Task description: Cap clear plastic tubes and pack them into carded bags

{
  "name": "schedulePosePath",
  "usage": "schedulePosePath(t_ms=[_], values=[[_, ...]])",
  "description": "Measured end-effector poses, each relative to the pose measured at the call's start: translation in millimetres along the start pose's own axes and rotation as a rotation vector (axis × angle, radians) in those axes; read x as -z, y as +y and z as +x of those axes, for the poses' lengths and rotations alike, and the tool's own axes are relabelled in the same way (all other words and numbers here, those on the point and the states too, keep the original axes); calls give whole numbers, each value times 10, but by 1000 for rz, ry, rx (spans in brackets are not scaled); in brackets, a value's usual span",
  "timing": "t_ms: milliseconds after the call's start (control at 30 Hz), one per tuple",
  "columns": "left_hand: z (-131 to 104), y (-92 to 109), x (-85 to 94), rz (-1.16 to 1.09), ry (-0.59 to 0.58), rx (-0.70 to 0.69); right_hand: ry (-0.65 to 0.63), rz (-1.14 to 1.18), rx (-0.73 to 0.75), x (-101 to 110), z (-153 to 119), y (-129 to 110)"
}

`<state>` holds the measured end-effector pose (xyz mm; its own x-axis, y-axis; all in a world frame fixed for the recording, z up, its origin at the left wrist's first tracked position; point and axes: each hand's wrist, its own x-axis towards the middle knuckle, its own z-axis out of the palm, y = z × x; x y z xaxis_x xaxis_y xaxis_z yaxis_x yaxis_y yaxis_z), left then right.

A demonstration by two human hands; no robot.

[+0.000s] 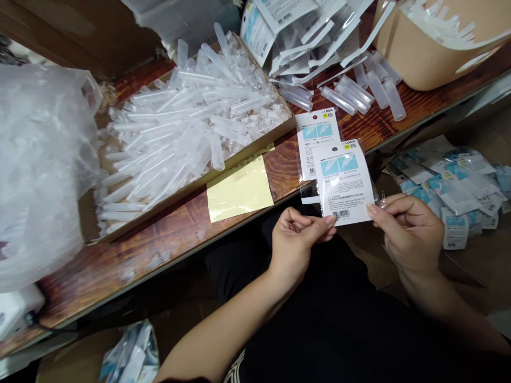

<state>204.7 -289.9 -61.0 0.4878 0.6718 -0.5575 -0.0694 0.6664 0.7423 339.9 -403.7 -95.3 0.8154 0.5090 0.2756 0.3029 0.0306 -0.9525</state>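
Observation:
Between both hands is a clear plastic packet with a white and blue printed card [345,183]. My left hand [297,239] pinches its lower left corner, thumb on top near the barcode. At its lower right side, the thumb and fingers of my right hand [409,226] are closed on the edge. A second carded packet [309,154] lies on the table edge, partly covered by the held one. Just beyond, several translucent plastic tubes [347,96] with caps lie on the wood. What is inside the held packet is hidden behind the card.
A shallow cardboard tray [191,189] heaped with clear tubes stands left of centre, a yellow paper [239,189] before it. Packets are stacked at the back [303,42]. A beige bin [435,58] holds white pieces. Finished-looking packets [451,186] lie lower right; a plastic bag [43,159] bulges at left.

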Motion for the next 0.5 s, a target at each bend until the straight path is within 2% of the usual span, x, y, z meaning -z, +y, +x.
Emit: schedulePosePath(t_ms=[67, 133, 267, 333, 400, 500], values=[[0, -9, -6, -24, -29, -11, -13, -60, 35, 34, 11, -4], [1, -15, -8, -25, -55, -15, -17, -174, 171, 106, 34, -14], [-16, -6, -15, -8, -85, -50, -66, -668, 731, 287, 101, -52], [-45, 7, -31, -3, -112, -74, -60, -860, 924, 331, 126, -84], [-92, 18, -57, -3, -148, -98, 6, -951, 1014, 329, 137, -124], [-184, 34, -104, -3, -206, -137, 86, -989, 1066, 285, 132, -184]])
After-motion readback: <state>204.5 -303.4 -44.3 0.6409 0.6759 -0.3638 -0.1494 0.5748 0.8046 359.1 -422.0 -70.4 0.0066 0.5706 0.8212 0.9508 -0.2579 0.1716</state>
